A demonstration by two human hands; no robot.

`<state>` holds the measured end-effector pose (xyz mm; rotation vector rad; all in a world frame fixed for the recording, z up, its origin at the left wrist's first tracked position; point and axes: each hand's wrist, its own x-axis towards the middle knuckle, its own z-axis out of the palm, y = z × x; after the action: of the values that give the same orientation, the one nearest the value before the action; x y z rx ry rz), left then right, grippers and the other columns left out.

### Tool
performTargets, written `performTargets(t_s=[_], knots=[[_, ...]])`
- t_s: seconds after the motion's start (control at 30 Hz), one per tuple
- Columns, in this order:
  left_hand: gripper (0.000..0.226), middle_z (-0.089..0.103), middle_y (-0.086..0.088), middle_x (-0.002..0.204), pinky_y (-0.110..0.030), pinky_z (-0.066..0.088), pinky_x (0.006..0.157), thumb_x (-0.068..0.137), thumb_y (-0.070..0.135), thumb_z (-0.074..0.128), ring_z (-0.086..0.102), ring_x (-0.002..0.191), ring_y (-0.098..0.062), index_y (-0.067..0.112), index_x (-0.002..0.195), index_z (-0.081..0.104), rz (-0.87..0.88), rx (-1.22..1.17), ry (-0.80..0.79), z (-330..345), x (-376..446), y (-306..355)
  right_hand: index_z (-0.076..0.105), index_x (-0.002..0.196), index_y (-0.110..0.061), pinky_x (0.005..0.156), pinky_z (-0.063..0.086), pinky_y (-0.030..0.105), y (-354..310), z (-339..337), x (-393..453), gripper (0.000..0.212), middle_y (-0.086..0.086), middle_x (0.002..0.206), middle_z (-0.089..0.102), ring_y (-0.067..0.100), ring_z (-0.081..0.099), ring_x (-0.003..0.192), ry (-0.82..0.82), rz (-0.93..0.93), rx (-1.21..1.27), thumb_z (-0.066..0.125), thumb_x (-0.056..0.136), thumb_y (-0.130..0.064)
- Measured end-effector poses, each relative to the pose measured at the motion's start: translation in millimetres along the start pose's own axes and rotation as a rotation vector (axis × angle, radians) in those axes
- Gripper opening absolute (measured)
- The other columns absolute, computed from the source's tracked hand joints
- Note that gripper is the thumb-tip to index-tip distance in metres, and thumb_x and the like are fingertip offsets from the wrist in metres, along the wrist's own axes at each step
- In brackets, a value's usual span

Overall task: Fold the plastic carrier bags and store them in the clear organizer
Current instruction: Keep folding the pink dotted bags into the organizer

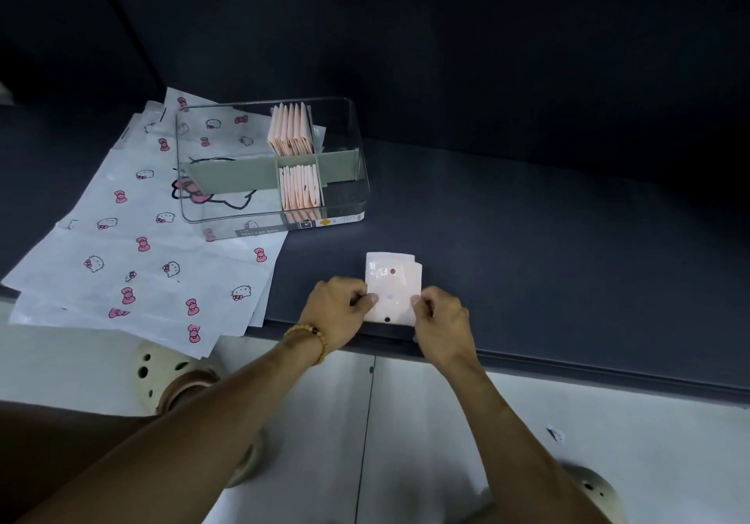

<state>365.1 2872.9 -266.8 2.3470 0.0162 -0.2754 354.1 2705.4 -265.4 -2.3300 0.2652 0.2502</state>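
A small folded white bag (pixel 393 284) with a few dots lies near the front edge of the dark counter (pixel 527 260). My left hand (pixel 339 312) pinches its left side and my right hand (pixel 440 322) pinches its right side. Behind and to the left stands the clear organizer (pixel 357 182) with a green divider (pixel 231 176). Two rows of folded pink bags (pixel 290 130) stand upright in its middle compartments. A stack of flat white bags (pixel 134 247) printed with cat faces and pink bows lies at the left, partly under the organizer.
The counter's front edge runs just below my hands, and the flat bags overhang it at the left. A dark wall rises behind the counter. White floor and cream perforated clogs (pixel 162 365) show below.
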Motion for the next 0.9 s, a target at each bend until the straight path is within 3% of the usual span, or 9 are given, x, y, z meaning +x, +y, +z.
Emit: performTargets(t_s=[0.1, 0.23, 0.43, 0.53, 0.6, 0.67, 0.8, 0.9], knots=[[0.046, 0.043, 0.007, 0.053, -0.02, 0.035, 0.053, 0.089, 0.03, 0.061, 0.044, 0.052, -0.011, 0.022, 0.051, 0.038, -0.085, 0.114, 0.043, 9, 8, 6, 0.062, 0.087, -0.012, 0.075, 0.056, 0.035, -1, 4, 10, 0.015, 0.006, 0.083, 0.068, 0.024, 0.065, 0.077, 0.056, 0.059, -0.051, 0.054, 0.096, -0.022], [0.035, 0.059, 0.0, 0.065, -0.03, 0.052, 0.063, 0.087, 0.036, 0.061, 0.059, 0.065, -0.021, 0.021, 0.058, 0.048, -0.16, 0.151, 0.068, 12, 14, 11, 0.061, 0.093, -0.013, 0.075, 0.055, 0.036, -5, 6, 21, 0.014, 0.007, 0.089, 0.068, 0.027, 0.064, 0.084, 0.059, 0.058, -0.148, 0.054, 0.096, -0.025], [0.026, 0.067, 0.0, 0.082, -0.029, 0.049, 0.064, 0.085, 0.047, 0.061, 0.061, 0.076, -0.02, 0.026, 0.072, 0.052, -0.139, 0.342, 0.111, 11, 19, 4, 0.061, 0.098, -0.015, 0.076, 0.055, 0.037, -11, 7, 36, 0.018, 0.008, 0.095, 0.067, 0.028, 0.063, 0.091, 0.028, 0.071, -0.231, 0.054, 0.095, -0.03], [0.025, 0.056, 0.0, 0.105, -0.031, 0.045, 0.076, 0.084, 0.042, 0.064, 0.053, 0.096, -0.019, 0.023, 0.096, 0.055, 0.035, 0.414, 0.179, 9, 24, 0, 0.062, 0.094, -0.017, 0.075, 0.055, 0.037, -11, 7, 40, 0.017, 0.007, 0.093, 0.068, 0.026, 0.063, 0.089, 0.029, 0.093, -0.212, 0.057, 0.094, -0.033], [0.034, 0.045, 0.001, 0.13, -0.032, 0.036, 0.093, 0.088, 0.033, 0.06, 0.042, 0.116, -0.02, 0.025, 0.121, 0.054, 0.235, 0.457, 0.09, 7, 29, -4, 0.06, 0.092, -0.018, 0.073, 0.054, 0.036, -10, 7, 43, 0.016, 0.006, 0.091, 0.067, 0.026, 0.062, 0.089, 0.018, 0.092, -0.223, 0.057, 0.093, -0.034], [0.038, 0.035, 0.005, 0.146, -0.033, 0.028, 0.103, 0.095, 0.031, 0.048, 0.031, 0.129, -0.02, 0.029, 0.133, 0.049, 0.357, 0.535, -0.043, 6, 34, -7, 0.059, 0.09, -0.02, 0.071, 0.053, 0.034, -11, 6, 44, 0.015, 0.004, 0.089, 0.067, 0.026, 0.062, 0.087, 0.027, 0.079, -0.238, 0.057, 0.093, -0.034], [0.035, 0.044, 0.003, 0.134, -0.03, 0.036, 0.1, 0.099, 0.036, 0.036, 0.036, 0.117, -0.02, 0.026, 0.128, 0.053, 0.355, 0.623, 0.005, 10, 27, -8, 0.061, 0.101, -0.017, 0.068, 0.051, 0.033, -8, -1, 35, 0.015, 0.003, 0.102, 0.063, 0.027, 0.064, 0.08, 0.285, -0.041, -0.22, 0.057, 0.093, -0.029], [0.034, 0.048, 0.002, 0.123, -0.027, 0.042, 0.096, 0.099, 0.036, 0.037, 0.042, 0.109, -0.019, 0.023, 0.123, 0.058, 0.287, 0.562, 0.079, 18, 12, -7, 0.065, 0.109, -0.01, 0.07, 0.053, 0.037, 6, 2, 15, 0.021, 0.008, 0.111, 0.062, 0.029, 0.061, 0.091, 0.426, -0.195, -0.313, 0.059, 0.092, -0.021]])
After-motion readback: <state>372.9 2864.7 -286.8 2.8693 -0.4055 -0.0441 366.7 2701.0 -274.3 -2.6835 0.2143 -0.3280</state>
